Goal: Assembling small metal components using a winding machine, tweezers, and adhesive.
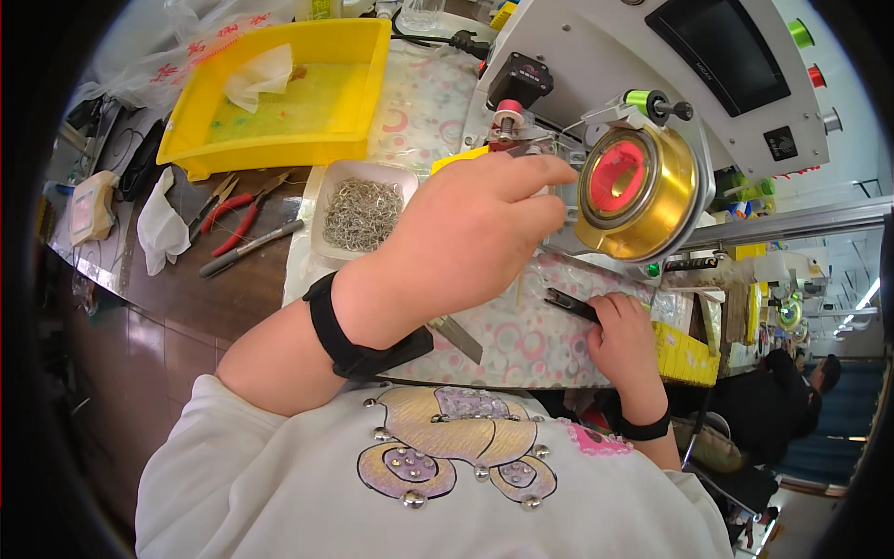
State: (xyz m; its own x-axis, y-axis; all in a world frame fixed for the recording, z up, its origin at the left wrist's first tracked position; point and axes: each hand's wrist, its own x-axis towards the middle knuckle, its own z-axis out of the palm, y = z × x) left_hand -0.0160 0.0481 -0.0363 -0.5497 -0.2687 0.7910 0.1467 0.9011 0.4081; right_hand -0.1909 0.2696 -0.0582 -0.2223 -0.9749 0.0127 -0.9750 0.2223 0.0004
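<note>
Gold spool (666, 203) is sitting at two o'clock, mounted on the white machine (582, 70) that is filling one o'clock. From the left, red-handled pliers (244, 226) and a grey pen (251, 250) are lying toward nine o'clock, below a yellow bin (270, 153). At ten o'clock, a white tray (320, 224) is holding a tangle of small bent metal pieces (363, 212), and the left hand (475, 233) is passing just beside it. That wrist's black strap (337, 328) could be catching the tray if the forearm were swinging back toward nine o'clock, and the pieces would probably be spilling.

The left hand is reaching toward two o'clock, index finger extending beside the spool; its thumb is hiding, so I cannot tell whether the fingers are pinching anything. If the spool were turning, that fingertip could be getting rubbed or nipped.

Between three and four o'clock, the right hand (622, 337) is gripping a slim black tool (583, 308), its fingers curling around one end. A loosening grip could be letting it slip.
</note>
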